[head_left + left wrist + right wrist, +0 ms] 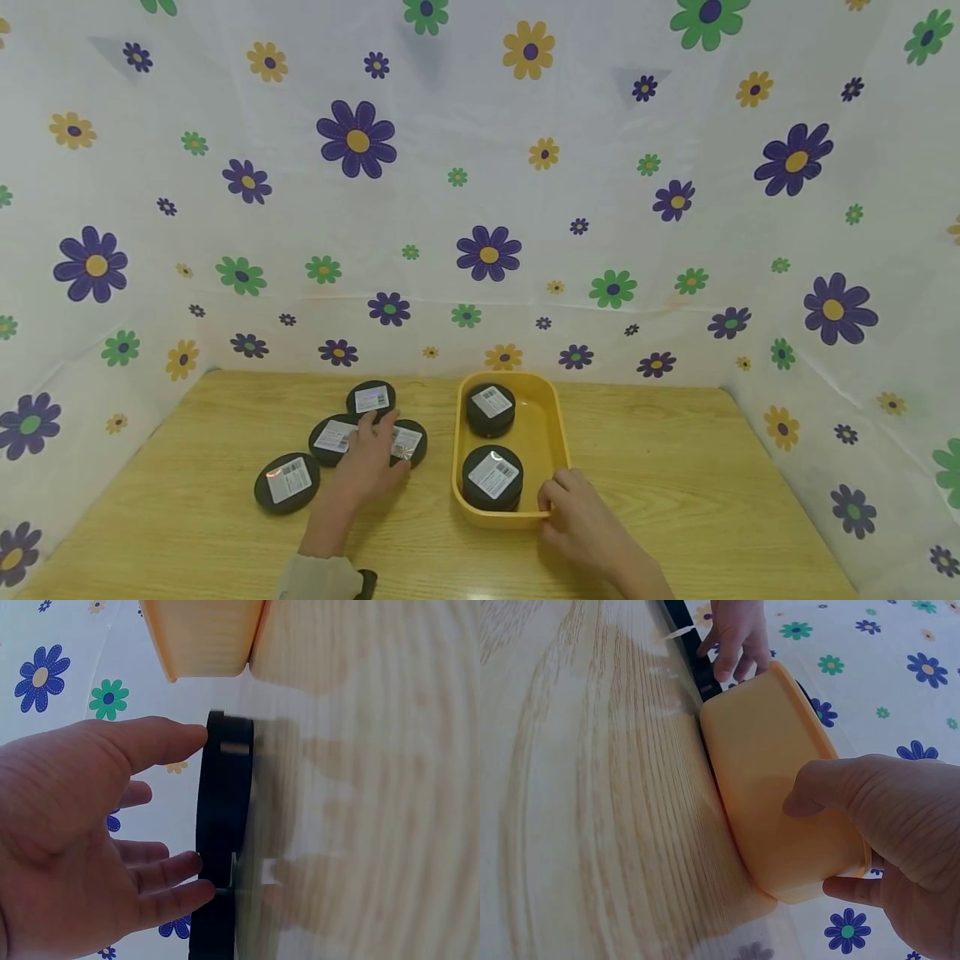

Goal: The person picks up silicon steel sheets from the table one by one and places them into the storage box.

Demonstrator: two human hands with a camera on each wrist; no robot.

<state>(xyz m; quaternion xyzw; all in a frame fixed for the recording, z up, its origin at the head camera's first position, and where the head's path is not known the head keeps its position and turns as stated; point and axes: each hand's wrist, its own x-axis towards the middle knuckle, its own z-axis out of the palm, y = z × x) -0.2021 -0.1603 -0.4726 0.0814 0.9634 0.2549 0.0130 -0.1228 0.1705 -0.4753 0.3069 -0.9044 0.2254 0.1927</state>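
My left hand reaches over a group of flat black round discs with white labels. Thumb and fingers span the right-hand disc of the group; in the left wrist view the thumb tip is at one end of the black disc, with fairly straight fingertips along its face. A yellow plastic tray stands to the right, its near right corner gripped by my right hand. In the right wrist view, the thumb lies on the outer wall of the tray, with other fingers partly hidden behind the rim.
Inside the tray, black discs form a rear stack and a front stack along its left side. More labelled discs lie at the left: a near one, a middle one and a rear one. Flower-patterned cloth surrounds the wooden table.
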